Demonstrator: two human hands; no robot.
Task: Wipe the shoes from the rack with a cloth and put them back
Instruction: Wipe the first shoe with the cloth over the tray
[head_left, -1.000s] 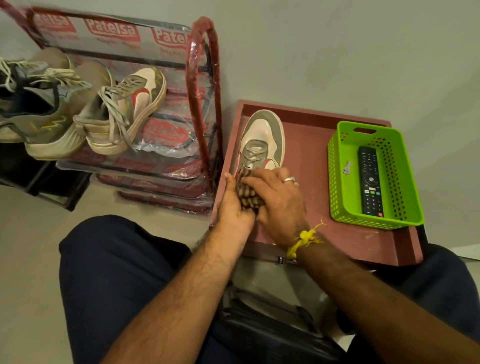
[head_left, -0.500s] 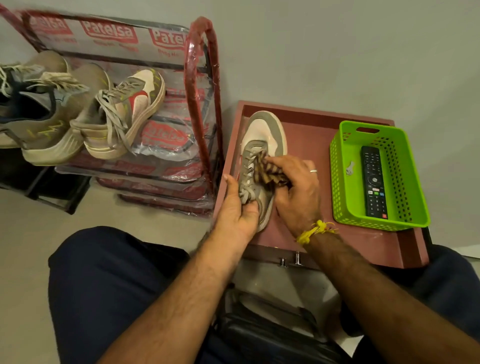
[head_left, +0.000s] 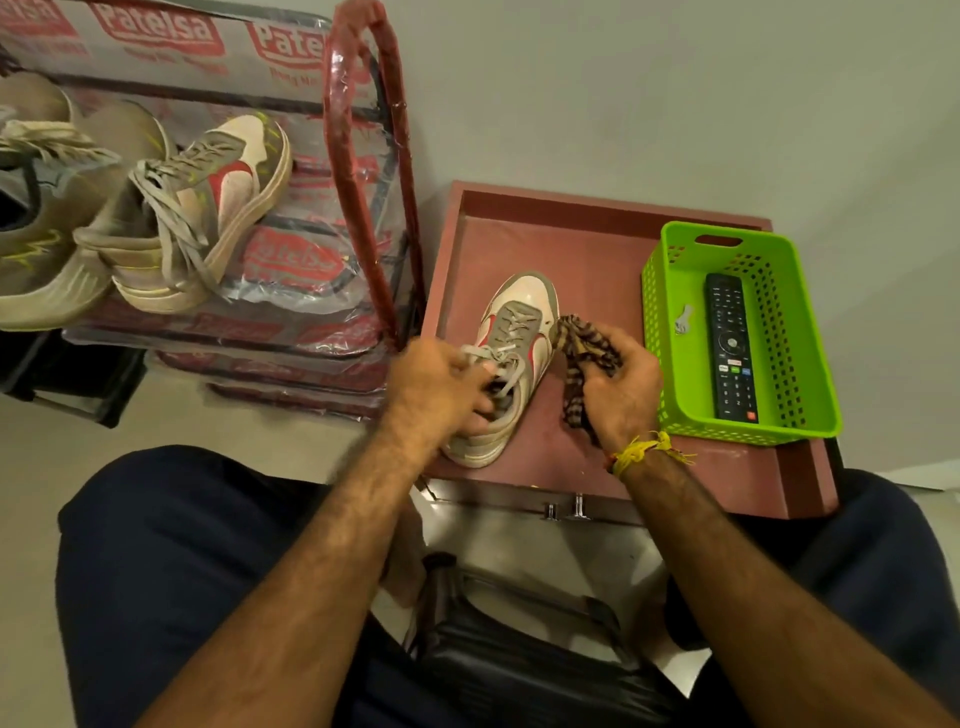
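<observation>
change: cloth (head_left: 587, 358) now off the shoe (head_left: 511, 364), bunched in right hand (head_left: 621, 387) beside it, so this pass looks finished | left hand (head_left: 441, 389) grips shoe's collar | shoe on tray (head_left: 597, 249), toe pointing away, long axis front-to-back, slightly right

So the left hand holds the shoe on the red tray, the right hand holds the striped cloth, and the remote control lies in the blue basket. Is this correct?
Not quite: the basket is bright green, not blue, as the head view shows. The rest stands: the left hand holds the shoe on the red tray, the right hand holds the striped cloth, and the remote control lies in the basket.
</observation>
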